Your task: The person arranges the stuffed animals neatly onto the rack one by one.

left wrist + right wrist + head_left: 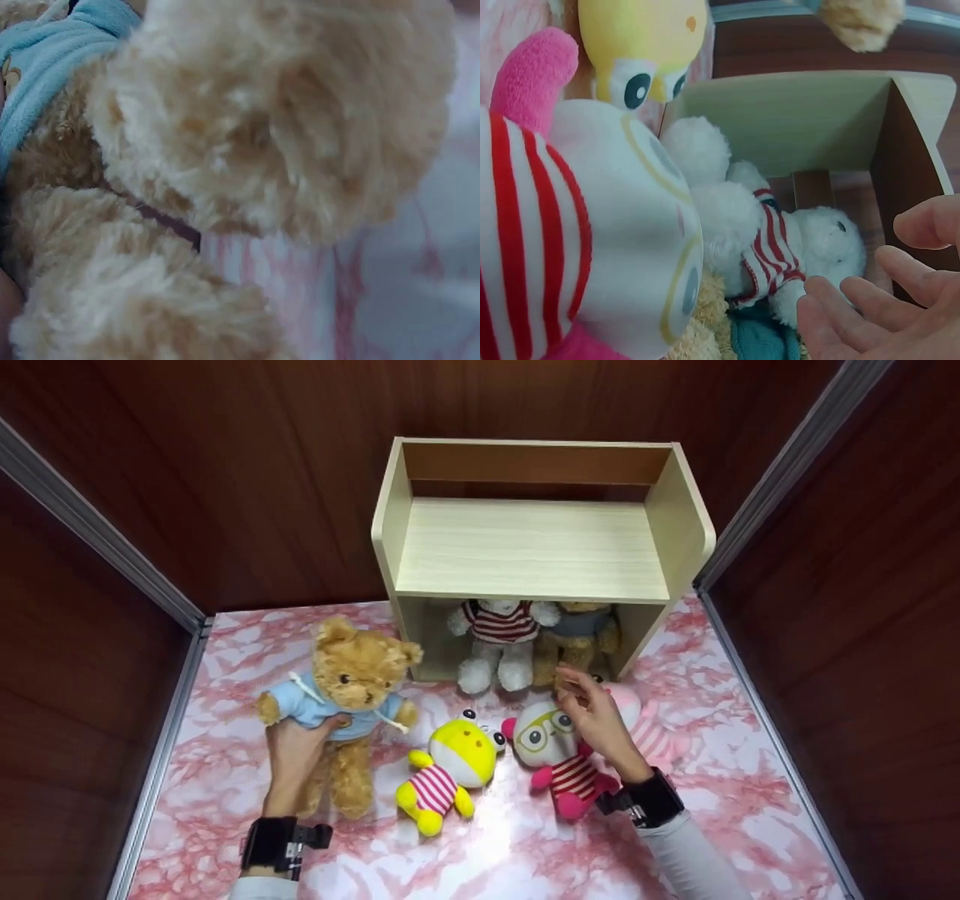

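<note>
My left hand (295, 750) grips a brown teddy bear (356, 671) in a light blue hoodie round its body, left of the shelf. In the left wrist view the bear's furry legs (262, 127) fill most of the picture. My right hand (598, 720) is held over the pink plush with yellow glasses (546, 733), fingers extended, nothing in its grasp. On the lower level of the wooden shelf (532, 547) sit a white plush in a striped shirt (504, 634) and a brown bear in a grey-blue top (577, 637); the shelf board hides their heads.
A yellow plush frog (457, 757) lies on the pink marbled surface (495, 862) between my hands. Behind my right hand lies a light pink striped plush (656, 735), partly hidden. Dark wooden walls (247, 487) with metal edging enclose the area.
</note>
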### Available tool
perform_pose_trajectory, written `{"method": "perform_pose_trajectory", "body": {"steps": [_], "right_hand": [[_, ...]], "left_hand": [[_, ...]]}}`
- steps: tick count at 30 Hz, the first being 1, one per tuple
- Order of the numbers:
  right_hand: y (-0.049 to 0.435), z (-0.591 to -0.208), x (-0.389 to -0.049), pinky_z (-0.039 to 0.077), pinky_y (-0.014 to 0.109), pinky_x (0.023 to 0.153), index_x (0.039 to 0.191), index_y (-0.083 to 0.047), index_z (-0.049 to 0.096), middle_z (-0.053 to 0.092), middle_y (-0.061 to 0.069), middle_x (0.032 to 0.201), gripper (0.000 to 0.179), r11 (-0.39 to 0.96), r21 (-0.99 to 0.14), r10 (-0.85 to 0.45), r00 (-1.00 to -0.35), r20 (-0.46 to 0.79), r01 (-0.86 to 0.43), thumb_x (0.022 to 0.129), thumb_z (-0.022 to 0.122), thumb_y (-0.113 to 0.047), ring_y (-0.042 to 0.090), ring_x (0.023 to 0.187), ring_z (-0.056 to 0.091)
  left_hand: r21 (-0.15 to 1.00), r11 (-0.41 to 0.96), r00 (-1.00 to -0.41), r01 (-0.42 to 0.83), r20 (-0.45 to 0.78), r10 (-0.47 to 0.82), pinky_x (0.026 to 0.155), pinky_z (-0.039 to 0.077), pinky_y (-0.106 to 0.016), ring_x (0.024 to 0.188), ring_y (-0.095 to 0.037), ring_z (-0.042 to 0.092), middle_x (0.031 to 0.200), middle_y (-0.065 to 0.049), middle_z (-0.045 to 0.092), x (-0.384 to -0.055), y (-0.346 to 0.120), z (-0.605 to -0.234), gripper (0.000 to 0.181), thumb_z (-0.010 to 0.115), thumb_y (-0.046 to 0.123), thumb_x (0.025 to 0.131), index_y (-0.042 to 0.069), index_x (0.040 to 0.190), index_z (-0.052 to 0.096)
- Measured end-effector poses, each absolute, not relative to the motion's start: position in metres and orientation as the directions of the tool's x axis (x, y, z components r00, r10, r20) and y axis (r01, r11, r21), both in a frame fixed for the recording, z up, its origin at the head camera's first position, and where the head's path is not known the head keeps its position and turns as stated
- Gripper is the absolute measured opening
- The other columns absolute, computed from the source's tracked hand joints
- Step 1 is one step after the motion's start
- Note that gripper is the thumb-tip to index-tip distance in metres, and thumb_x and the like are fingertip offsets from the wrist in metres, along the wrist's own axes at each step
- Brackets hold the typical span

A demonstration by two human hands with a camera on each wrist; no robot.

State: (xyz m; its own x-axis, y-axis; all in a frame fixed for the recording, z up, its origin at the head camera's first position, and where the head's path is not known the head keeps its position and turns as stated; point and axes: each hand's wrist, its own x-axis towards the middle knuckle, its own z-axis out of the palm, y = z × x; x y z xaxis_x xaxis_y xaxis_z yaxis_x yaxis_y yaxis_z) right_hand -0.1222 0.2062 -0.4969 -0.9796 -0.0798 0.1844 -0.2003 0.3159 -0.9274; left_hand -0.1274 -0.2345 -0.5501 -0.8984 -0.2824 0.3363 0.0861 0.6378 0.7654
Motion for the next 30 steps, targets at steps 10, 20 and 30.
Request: {"method": "perform_pose_trajectory", "body": {"steps": [10, 20, 30], "right_hand": [[0.199, -0.521, -0.132, 0.051, 0.027, 0.1, 0.138, 0.011, 0.058, 0.051, 0.029, 0.148, 0.038, 0.307, -0.924, -0.08, -0.974, 0.213, -0.228, 0.099, 0.057, 0.01, 0.045, 0.127, 0.058], [0.186, -0.531, -0.137, 0.052, 0.033, 0.102, 0.141, 0.003, 0.058, 0.062, 0.018, 0.141, 0.038, 0.218, -0.95, -0.164, -0.968, 0.19, -0.223, 0.105, 0.06, -0.01, 0.035, 0.126, 0.062], [0.151, -0.535, -0.135, 0.039, 0.057, 0.114, 0.152, 0.002, 0.045, 0.055, 0.021, 0.148, 0.062, 0.205, -0.965, -0.267, -0.958, 0.105, -0.163, 0.099, 0.069, -0.019, 0.036, 0.133, 0.054]], "left_hand": [[0.864, 0.502, -0.948, 0.038, 0.19, -0.256, 0.071, 0.055, -0.04, 0.073, -0.028, 0.069, 0.079, -0.016, 0.074, -0.138, -0.183, -0.534, 0.032, 0.094, 0.017, 0.075, -0.004, 0.087, 0.074], [0.966, 0.259, -0.979, 0.002, 0.055, -0.197, 0.078, 0.054, -0.034, 0.08, -0.019, 0.063, 0.082, -0.007, 0.067, -0.144, -0.123, -0.539, 0.026, 0.087, 0.018, 0.083, 0.003, 0.088, 0.067], [0.998, -0.063, -0.995, 0.015, 0.009, -0.099, 0.086, 0.053, -0.029, 0.088, -0.017, 0.064, 0.088, -0.002, 0.068, -0.145, -0.082, -0.549, 0.021, 0.083, 0.02, 0.09, 0.005, 0.088, 0.068]]}}
